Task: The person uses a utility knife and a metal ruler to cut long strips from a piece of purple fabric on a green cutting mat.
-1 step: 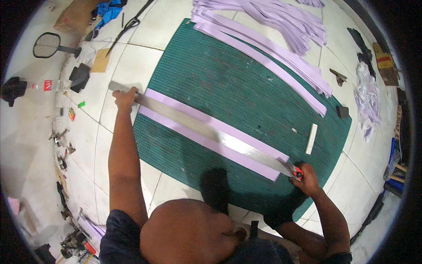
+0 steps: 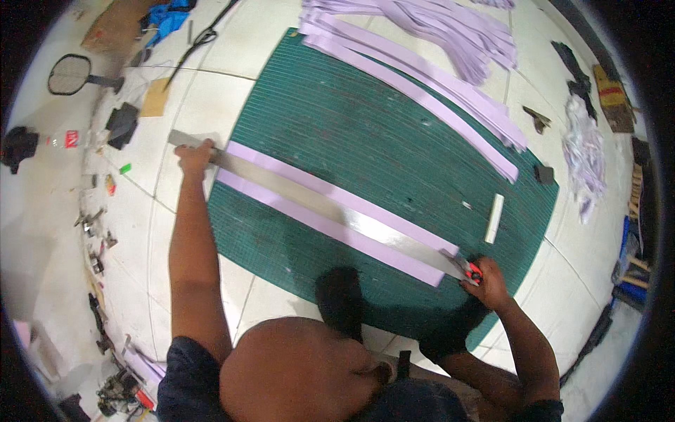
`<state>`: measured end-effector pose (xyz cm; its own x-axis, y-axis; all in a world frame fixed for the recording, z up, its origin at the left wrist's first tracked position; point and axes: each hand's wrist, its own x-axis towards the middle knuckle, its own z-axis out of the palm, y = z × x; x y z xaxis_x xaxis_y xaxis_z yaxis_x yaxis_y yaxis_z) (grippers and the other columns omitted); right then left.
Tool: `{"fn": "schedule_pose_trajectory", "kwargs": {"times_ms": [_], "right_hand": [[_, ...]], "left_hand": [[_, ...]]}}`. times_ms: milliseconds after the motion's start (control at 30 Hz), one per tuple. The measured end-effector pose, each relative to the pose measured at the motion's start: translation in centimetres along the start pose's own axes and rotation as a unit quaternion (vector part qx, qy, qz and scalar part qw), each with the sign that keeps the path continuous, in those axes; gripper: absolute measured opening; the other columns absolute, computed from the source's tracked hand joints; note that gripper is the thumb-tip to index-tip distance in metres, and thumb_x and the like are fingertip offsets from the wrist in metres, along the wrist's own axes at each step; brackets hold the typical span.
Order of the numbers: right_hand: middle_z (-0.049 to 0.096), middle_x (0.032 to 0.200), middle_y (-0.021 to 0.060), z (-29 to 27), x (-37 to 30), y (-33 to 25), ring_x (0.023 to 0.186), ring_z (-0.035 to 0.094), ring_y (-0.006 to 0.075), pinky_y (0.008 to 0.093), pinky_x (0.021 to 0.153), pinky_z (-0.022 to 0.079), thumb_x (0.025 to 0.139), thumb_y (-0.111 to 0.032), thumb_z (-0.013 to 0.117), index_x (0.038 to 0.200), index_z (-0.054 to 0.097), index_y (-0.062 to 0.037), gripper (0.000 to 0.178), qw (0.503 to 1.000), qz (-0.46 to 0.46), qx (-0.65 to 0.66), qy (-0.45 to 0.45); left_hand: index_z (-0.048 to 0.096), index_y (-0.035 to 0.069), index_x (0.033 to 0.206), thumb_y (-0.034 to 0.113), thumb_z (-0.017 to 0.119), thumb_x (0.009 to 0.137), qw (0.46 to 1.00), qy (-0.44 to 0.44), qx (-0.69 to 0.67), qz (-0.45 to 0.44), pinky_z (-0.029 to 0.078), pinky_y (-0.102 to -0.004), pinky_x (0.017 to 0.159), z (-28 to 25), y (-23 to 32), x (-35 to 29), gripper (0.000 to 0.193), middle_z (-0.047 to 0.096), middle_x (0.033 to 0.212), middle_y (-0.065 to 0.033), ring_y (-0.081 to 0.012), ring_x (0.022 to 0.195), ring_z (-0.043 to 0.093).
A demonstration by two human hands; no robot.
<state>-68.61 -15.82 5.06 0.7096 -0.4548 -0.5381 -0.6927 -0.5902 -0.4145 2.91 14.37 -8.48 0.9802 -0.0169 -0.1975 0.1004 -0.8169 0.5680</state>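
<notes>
A long metal ruler (image 2: 295,188) lies slantwise along the middle of a lilac fabric strip (image 2: 330,219), whose edges show on both sides. Its far left end sticks out past the strip, and there my left hand (image 2: 194,155) grips it, fingers bent round its edges. At the ruler's near right end, my right hand (image 2: 488,283) is closed round a red and black cutter (image 2: 474,271). The cutter's metal blade end rests by the strip's right end; the exact contact is too small to tell. Under it all is a green cutting mat (image 2: 316,119).
More lilac strips (image 2: 422,84) lie across the mat's far edge, with a heap beyond. A white bar (image 2: 494,218) and a dark block (image 2: 544,174) sit on the mat's right side. Scissors (image 2: 204,36) lie far left; fabric scraps (image 2: 583,155) are on the right floor.
The whole view has shifted slightly, so everything sits a little further left and up. Both hands keep their holds at the ruler's two ends.
</notes>
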Motion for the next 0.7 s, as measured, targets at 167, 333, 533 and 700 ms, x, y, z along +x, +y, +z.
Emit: {"fn": "schedule_pose_trajectory", "kwargs": {"times_ms": [167,333,533,700], "right_hand": [[0.057,0.102,0.0215,1.5,4.6,-2.2,0.097,0.058,0.0405,0.0489,0.082,0.047,0.077,-0.036,0.082,0.104,0.055,-0.0037,0.05,0.996,-0.07,0.054,-0.013],[0.063,0.092,0.0222,-4.1,2.6,0.2,0.085,0.065,0.0408,0.0475,0.076,0.051,0.089,-0.037,0.071,0.107,0.053,-0.0047,0.041,0.984,0.153,0.059,0.072],[0.061,0.11,0.0244,-6.1,9.8,-0.4,0.1,0.065,0.0412,0.0484,0.085,0.053,0.094,-0.032,0.065,0.138,0.045,-0.0099,0.053,0.966,0.102,0.021,0.237],[0.058,0.119,0.0249,-6.0,11.2,0.8,0.107,0.06,0.0424,0.0473,0.089,0.052,0.089,-0.031,0.07,0.137,0.051,-0.0086,0.056,0.974,0.102,-0.007,0.2]], "left_hand": [[0.039,-0.012,0.133,0.055,0.075,0.072,0.958,-0.015,0.259,0.122,0.043,-0.0412,0.104,-12.5,-7.1,13.5,0.097,0.051,0.131,-0.0301,-0.0395,0.119,0.054],[0.05,-0.009,0.132,0.056,0.074,0.078,0.99,0.031,0.115,0.068,0.044,-0.0454,0.102,-0.8,-0.9,-0.4,0.087,0.051,0.131,-0.0331,-0.0434,0.121,0.053],[0.046,-0.007,0.136,0.05,0.075,0.082,0.948,-0.025,0.171,0.268,0.04,-0.0497,0.106,-5.1,2.2,-11.3,0.084,0.049,0.135,-0.0323,-0.0455,0.128,0.047],[0.042,-0.009,0.14,0.046,0.078,0.08,0.928,-0.087,0.162,0.325,0.035,-0.0498,0.111,-3.5,1.6,-16.3,0.089,0.041,0.142,-0.0339,-0.0456,0.134,0.04]]}}
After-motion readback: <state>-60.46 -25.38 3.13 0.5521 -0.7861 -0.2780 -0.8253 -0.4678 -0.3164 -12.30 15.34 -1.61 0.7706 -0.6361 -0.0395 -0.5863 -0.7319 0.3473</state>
